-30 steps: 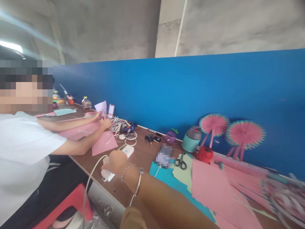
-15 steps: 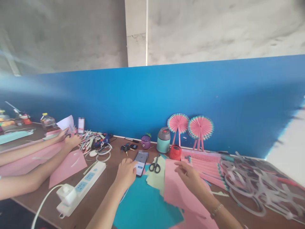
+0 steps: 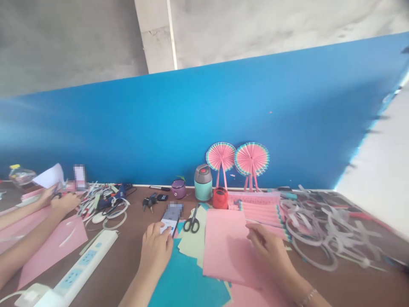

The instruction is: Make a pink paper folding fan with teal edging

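Here the left hand (image 3: 155,251) lies open on the table (image 3: 128,256), fingertips touching the phone (image 3: 170,218). The right hand (image 3: 270,249) rests loosely open at the right edge of the pink paper (image 3: 225,245). Scissors (image 3: 191,222) lie between phone and paper; beyond stand two paper fans (image 3: 238,160).

1. The brown wooden desk (image 3: 134,251) looks smooth and matt.
2. The pink paper sheet (image 3: 225,247) and the teal paper sheet (image 3: 188,285) are matt.
3. The black-handled scissors (image 3: 192,221) have plastic loops.
4. The long white plastic power strip (image 3: 84,266) is smooth, slightly glossy.
5. The pleated pink paper fans (image 3: 238,160) are ridged.
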Tool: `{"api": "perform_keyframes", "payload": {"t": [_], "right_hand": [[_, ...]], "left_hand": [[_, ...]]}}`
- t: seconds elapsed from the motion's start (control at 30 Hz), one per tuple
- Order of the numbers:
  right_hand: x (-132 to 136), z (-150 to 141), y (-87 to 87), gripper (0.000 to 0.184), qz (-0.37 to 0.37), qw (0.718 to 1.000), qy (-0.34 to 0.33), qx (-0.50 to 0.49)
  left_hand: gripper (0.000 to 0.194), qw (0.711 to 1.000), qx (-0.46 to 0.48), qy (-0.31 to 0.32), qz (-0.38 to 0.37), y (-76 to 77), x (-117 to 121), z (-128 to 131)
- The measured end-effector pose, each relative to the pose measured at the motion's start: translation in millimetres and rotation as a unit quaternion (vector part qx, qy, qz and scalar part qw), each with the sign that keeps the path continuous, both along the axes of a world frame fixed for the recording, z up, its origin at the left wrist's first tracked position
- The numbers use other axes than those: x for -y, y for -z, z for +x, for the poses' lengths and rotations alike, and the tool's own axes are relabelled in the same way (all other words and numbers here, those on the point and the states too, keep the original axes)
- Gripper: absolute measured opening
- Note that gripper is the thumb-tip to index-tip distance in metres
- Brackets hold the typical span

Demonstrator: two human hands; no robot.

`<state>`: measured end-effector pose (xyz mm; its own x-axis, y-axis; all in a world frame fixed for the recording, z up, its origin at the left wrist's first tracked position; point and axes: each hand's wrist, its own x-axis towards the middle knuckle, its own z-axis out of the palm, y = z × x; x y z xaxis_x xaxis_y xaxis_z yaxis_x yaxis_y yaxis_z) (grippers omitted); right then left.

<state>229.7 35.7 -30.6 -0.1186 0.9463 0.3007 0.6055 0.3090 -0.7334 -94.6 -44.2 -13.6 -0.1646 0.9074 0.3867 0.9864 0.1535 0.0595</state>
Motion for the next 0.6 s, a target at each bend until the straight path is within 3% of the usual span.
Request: {"api": "perform_keyframes", "payload": {"t": [0.23, 0.6], "right_hand": [[-6, 8, 4.0, 0.038, -0.030, 0.999, 0.037, 0.003], [-5, 8, 3.3, 0.038, -0.039, 0.999, 0.013, 0.028]], "left_hand": [[0.037, 1.000, -0.003, -0.011, -0.009, 1.8, -1, -9], [0.040, 0.999, 0.021, 0.000, -0.043, -8.9, 1, 4]]}}
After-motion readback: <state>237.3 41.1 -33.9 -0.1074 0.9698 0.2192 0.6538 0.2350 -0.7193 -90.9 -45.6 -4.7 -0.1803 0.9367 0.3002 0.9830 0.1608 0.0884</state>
